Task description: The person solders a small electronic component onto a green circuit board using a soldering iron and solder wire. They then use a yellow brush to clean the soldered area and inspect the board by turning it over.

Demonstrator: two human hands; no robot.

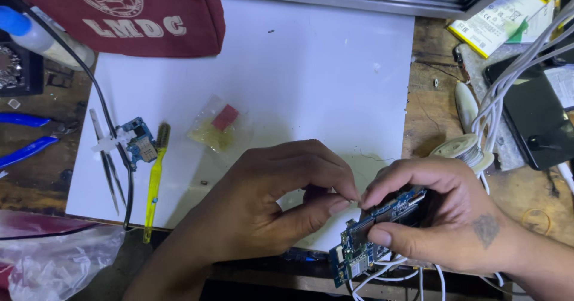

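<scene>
Blue circuit board (373, 235) sits in the right hand (445, 214), near the front edge of the white sheet (311, 68) that covers the wooden bench (427, 98). The right thumb presses on the face of the board and the other fingers curl behind its upper edge, so this hand is clamped on the board and holds it tilted, with the lower end pointing down toward the white cables (412, 274).

The left hand (281, 199) comes from the left, and its thumb and index finger are pinched together at the top corner of the board, where the two hands almost touch. Whether something very small is between these fingertips, I cannot tell; it is hidden.

To do such fine work well, I think the right hand should keep the board steady and not squeeze the parts on it, while the left fingertips move slowly and with little force. Resting both wrists on the bench would probably help the control.

On the left side of the sheet lie a yellow toothbrush (155, 178), metal tweezers (107, 157) and a smaller blue board (139, 142). A small clear bag (218, 127) with a red piece lies in the middle, well apart from the hands.
</scene>
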